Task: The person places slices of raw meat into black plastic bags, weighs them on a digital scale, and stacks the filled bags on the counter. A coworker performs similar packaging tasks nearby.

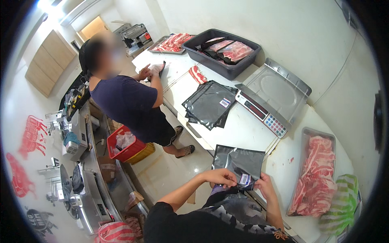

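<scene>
Both my hands hold a black plastic pouch [238, 156] by its near edge, at the edge of the white table. My left hand [225, 177] pinches the pouch's left side near a printed label. On the right side, the fingers of my right hand [265, 186] grip the near corner. Beyond it lies a stack of black pouches [209, 104], the top one labelled, with a small portion of sliced meat [197, 75] by its far corner. A digital scale [263, 112] with a clear cover stands to the right of the stack. At the right, a metal tray [304, 136] holds sliced raw meat [319, 176].
A grey tub [222, 68] of packed meat and another meat tray [174, 52] stand at the far end. A co-worker [127, 94] stands at the table's left side. A green striped bag [340, 206] lies beside the near tray. Slicing machines [88, 194] and a red crate [121, 152] are at left.
</scene>
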